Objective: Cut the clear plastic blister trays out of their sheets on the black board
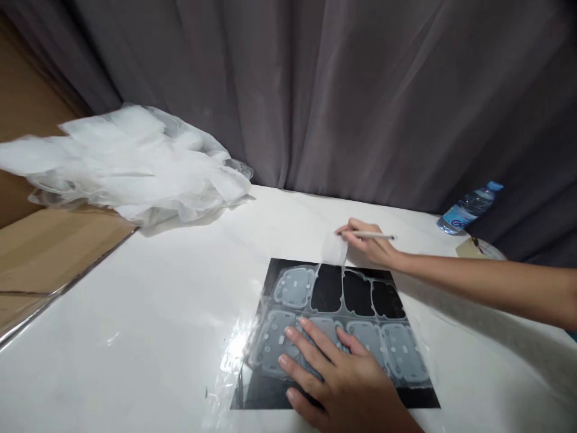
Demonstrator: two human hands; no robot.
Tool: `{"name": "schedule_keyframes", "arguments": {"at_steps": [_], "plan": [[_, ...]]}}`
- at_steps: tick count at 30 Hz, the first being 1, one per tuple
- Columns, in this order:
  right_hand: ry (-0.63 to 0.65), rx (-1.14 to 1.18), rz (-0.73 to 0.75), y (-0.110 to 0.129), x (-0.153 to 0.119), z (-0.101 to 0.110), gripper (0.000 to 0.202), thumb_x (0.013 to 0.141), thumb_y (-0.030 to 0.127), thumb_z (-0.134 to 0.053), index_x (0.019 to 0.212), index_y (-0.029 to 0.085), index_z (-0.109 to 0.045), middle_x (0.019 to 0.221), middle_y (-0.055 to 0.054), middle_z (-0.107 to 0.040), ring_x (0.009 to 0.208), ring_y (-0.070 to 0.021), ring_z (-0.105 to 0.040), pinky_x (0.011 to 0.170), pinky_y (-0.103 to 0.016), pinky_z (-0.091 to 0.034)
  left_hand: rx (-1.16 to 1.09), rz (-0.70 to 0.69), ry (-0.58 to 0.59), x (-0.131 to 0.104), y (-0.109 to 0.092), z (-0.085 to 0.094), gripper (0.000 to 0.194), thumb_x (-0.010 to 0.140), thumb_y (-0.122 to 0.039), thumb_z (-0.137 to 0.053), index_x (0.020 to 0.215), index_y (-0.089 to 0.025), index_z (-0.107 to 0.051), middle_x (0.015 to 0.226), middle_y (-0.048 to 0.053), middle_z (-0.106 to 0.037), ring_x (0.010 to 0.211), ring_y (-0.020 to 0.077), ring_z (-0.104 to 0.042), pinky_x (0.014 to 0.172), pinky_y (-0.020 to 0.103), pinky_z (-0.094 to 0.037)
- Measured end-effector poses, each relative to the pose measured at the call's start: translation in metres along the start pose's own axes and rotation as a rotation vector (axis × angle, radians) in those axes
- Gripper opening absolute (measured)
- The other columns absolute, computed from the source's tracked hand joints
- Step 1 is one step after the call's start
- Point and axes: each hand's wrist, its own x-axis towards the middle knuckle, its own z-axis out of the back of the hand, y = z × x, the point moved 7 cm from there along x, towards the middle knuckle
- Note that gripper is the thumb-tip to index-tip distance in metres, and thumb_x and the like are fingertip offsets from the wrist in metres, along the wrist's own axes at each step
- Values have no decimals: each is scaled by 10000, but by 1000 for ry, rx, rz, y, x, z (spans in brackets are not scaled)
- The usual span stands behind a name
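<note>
A black sheet (265,394) lies on the white table, covered by a clear film with rounded translucent pieces (295,287). Several pieces remain on it; three cells in the far row show bare black. My left hand (336,379) rests flat on the near row, fingers spread. Beyond the sheet's far edge, my right hand (367,240) is closed around a thin white pen-like tool (374,235). A translucent piece (334,249) hangs at its fingertips, its lower end at the sheet's far edge.
A heap of white translucent film (144,162) sits at the back left over a cardboard box (58,252). On the right, a water bottle (469,209) lies tilted beside a roll of tape (480,248). A grey curtain (306,90) hangs behind the table (180,300).
</note>
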Motion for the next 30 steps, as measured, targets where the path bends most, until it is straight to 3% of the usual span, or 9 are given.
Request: {"name": "schedule_keyframes", "arguments": {"at_steps": [4, 9, 11, 13, 15, 17, 19, 23, 30], "plan": [[22, 106, -21, -6, 35, 34, 234, 904, 263, -701, 706, 363, -625, 871, 124, -777, 1208, -243, -663, 696, -360, -555, -2, -7, -35, 1, 1, -1, 950, 980, -403, -580, 1674, -408, 69, 1718, 71, -269, 1597, 397, -191, 1275, 696, -217], [-24, 116, 2, -7, 28, 32, 266, 874, 260, -776, 688, 373, -625, 845, 119, -790, 969, -206, -694, 665, -342, -538, -68, 2, -111, 4, -2, 3, 922, 979, -367, -580, 1669, -448, 27, 1700, 96, -326, 1582, 430, -222, 1240, 748, -210], [-49, 107, 18, 5, 12, 22, 253, 892, 272, -781, 713, 378, -638, 911, 103, -804, 917, -196, -685, 713, -359, -551, -149, -32, -167, 6, -12, 10, 784, 993, -326, -538, 1678, -421, -169, 1658, 138, -424, 1560, 451, -287, 1215, 756, -258], [-58, 69, 37, 22, -8, 11, 233, 912, 260, -780, 744, 371, -663, 994, 65, -811, 936, -192, -685, 801, -378, -556, -337, -30, -188, 11, -26, 16, 552, 1012, -329, -478, 1564, -314, -497, 1525, 186, -597, 1464, 444, -483, 1170, 685, -402], [-49, 0, 57, 40, -27, -1, 211, 923, 241, -778, 763, 343, -686, 1027, 8, -813, 962, -201, -694, 872, -391, -544, -593, 109, -100, 20, -33, 12, 469, 1035, -404, -411, 1353, -185, -676, 1309, 208, -734, 1239, 386, -696, 1056, 554, -560], [-55, 17, 53, 50, -42, -10, 204, 920, 243, -782, 761, 325, -684, 1016, -20, -814, 933, -208, -702, 861, -395, -547, -763, 320, 36, 28, -37, -2, 504, 1057, -435, -324, 1287, -171, -686, 1227, 175, -768, 1087, 307, -768, 934, 452, -630], [-79, 112, 8, 46, -49, -12, 211, 901, 237, -799, 751, 310, -669, 1015, -23, -810, 878, -207, -704, 810, -397, -563, -791, 371, 93, 37, -42, -10, 459, 1053, -332, -310, 1321, -182, -652, 1246, 144, -756, 1072, 245, -770, 917, 382, -626], [-116, 301, -140, 12, -44, -3, 232, 915, 222, -784, 740, 276, -642, 1012, -12, -800, 829, -190, -717, 772, -404, -610, -733, 208, 205, 56, -51, -28, 516, 947, -114, -446, 1430, -240, -574, 1302, 84, -735, 1033, 198, -757, 915, 333, -591], [32, 312, -281, -19, -28, 5, 272, 871, 216, -825, 682, 244, -632, 852, -41, -782, 805, -212, -735, 719, -428, -647, -520, 59, 281, 61, -60, -36, 468, 982, -109, -526, 1441, -179, -581, 1279, 122, -731, 1042, 274, -737, 846, 381, -566]]}}
